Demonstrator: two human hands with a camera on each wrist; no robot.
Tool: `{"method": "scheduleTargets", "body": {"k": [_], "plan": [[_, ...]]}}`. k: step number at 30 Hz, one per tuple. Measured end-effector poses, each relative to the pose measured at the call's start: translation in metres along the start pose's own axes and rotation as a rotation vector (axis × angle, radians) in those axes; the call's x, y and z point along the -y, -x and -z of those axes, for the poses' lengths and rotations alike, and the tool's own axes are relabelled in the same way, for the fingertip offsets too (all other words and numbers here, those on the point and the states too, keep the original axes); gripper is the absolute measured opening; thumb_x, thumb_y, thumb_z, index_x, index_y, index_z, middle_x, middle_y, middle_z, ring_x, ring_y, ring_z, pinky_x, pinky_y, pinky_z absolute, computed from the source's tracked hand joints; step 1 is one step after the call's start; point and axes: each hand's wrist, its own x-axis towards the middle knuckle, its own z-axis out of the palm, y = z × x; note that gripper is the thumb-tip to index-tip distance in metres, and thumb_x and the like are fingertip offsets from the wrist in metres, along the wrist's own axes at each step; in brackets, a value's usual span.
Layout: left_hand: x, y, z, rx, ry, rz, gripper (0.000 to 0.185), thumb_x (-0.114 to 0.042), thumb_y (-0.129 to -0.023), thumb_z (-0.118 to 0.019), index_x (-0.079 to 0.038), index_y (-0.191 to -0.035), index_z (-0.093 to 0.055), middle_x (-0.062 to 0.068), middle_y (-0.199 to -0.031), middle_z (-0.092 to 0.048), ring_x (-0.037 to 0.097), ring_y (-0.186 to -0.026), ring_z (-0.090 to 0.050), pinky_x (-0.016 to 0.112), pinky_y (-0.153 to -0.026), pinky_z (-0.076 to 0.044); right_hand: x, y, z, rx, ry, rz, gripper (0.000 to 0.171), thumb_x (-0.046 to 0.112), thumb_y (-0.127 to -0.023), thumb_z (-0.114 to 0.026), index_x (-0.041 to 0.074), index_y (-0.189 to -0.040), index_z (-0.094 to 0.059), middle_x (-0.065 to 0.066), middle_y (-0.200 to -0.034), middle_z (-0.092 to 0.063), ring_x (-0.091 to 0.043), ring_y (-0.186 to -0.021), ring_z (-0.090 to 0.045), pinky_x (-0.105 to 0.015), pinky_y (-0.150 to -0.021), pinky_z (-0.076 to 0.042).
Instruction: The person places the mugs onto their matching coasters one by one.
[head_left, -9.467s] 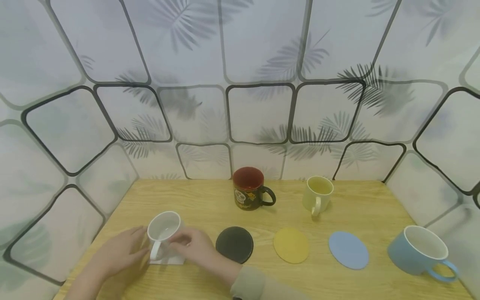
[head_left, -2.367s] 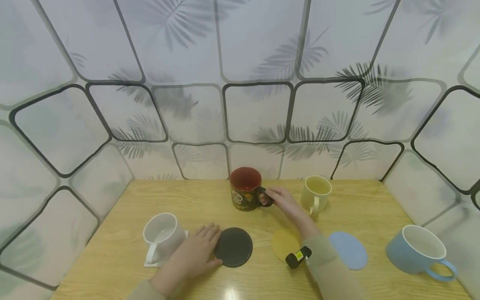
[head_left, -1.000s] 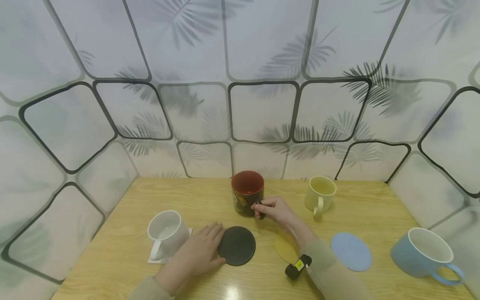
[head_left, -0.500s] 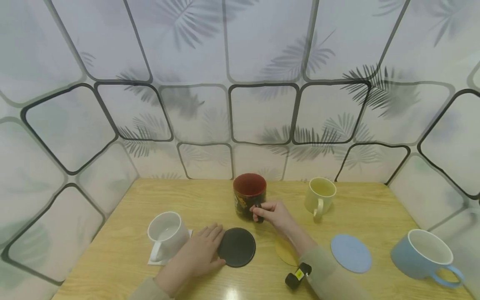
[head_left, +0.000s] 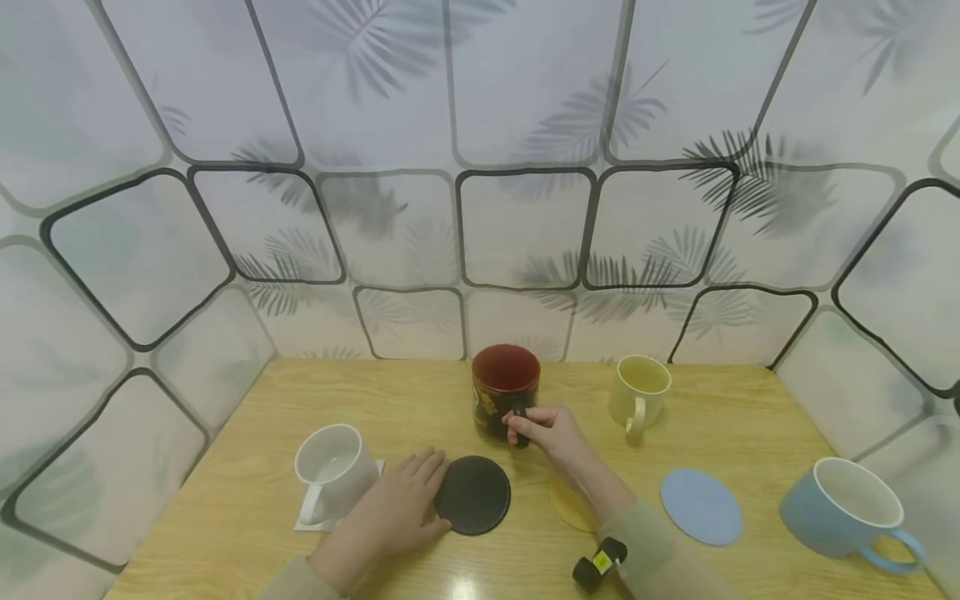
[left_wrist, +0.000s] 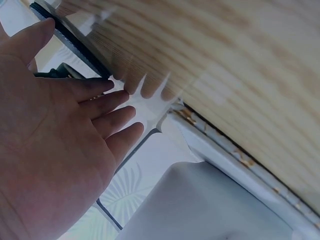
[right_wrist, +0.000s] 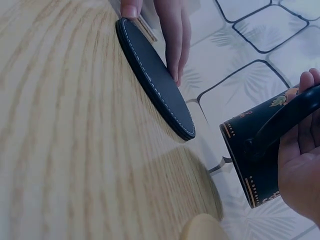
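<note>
Hidden: yellow coaster point(head_left: 570, 507) partly under right forearm; dark mug's handle covered by fingers.
Right hand point(head_left: 551, 429): grips dark mug point(head_left: 504, 402), lifted off tabletop point(head_left: 720, 433), behind black coaster point(head_left: 472, 495).
Left hand point(head_left: 401, 508): flat, fingers touching black coaster's edge.
Containers: white mug point(head_left: 333, 468), cream mug point(head_left: 637, 392), blue mug point(head_left: 843, 508), nothing visible inside.

dark mug point(head_left: 504, 392) upright, behind black coaster point(head_left: 473, 495).
</note>
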Motion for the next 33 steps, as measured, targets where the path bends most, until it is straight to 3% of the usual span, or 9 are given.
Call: {"method": "scheduleTargets", "body": {"k": [4,9,19,23,29,33], "plan": [[0.0,0.0,-0.002,0.004,-0.012,-0.004,0.086,-0.055,-0.095,-0.07,0.002,-0.155,-0.049,0.019,-0.164,-0.048,0.035,-0.153,-0.046,0.048,-0.126,-0.042,0.001,0.004,-0.001,-0.018,0.013,0.0,0.023,0.0,-0.101,-0.065,0.007,-0.086,-0.08,0.012,-0.075,-0.074,-0.005,-0.093,-0.069,-0.018,-0.088,-0.056],[0.0,0.0,-0.002,0.002,-0.033,-0.012,0.087,-0.056,-0.095,-0.069,0.002,-0.155,-0.049,0.018,-0.164,-0.048,0.035,-0.153,-0.047,0.049,-0.126,-0.043,0.002,0.01,-0.004,-0.034,0.036,0.022,0.015,0.0,-0.1,-0.066,-0.001,-0.093,-0.08,0.013,-0.072,-0.073,-0.005,-0.088,-0.069,-0.018,-0.084,-0.056],[0.0,0.0,-0.002,-0.015,-0.021,-0.011,0.085,-0.055,-0.094,-0.071,0.002,-0.154,-0.05,0.019,-0.163,-0.049,0.034,-0.152,-0.048,0.048,-0.126,-0.043,0.008,0.022,-0.014,-0.038,0.022,0.053,0.011,0.002,-0.099,-0.07,-0.005,-0.099,-0.078,0.013,-0.072,-0.073,-0.003,-0.08,-0.069,-0.019,-0.082,-0.057],[0.0,0.0,-0.002,-0.018,-0.018,-0.01,0.085,-0.055,-0.094,-0.071,0.001,-0.154,-0.05,0.019,-0.163,-0.05,0.034,-0.152,-0.048,0.048,-0.126,-0.043,0.009,0.028,-0.019,-0.038,0.019,0.062,0.009,0.002,-0.099,-0.07,-0.002,-0.098,-0.079,0.013,-0.073,-0.073,-0.003,-0.08,-0.069,-0.019,-0.082,-0.057],[-0.001,0.0,-0.001,-0.025,-0.021,-0.01,0.084,-0.054,-0.094,-0.072,0.002,-0.153,-0.052,0.019,-0.162,-0.05,0.034,-0.151,-0.049,0.048,-0.125,-0.044,0.009,0.037,-0.026,-0.014,0.007,0.08,0.03,0.007,-0.099,-0.074,-0.022,-0.105,-0.069,0.014,-0.075,-0.074,-0.003,-0.08,-0.069,-0.02,-0.081,-0.057],[-0.001,0.0,0.0,-0.02,-0.006,-0.008,0.084,-0.053,-0.093,-0.073,0.002,-0.153,-0.052,0.02,-0.162,-0.05,0.035,-0.151,-0.049,0.048,-0.125,-0.043,0.006,0.043,-0.031,0.015,0.04,0.174,0.037,0.007,-0.1,-0.072,-0.029,-0.106,-0.063,0.017,-0.076,-0.074,0.0,-0.076,-0.07,-0.017,-0.078,-0.059]]}}
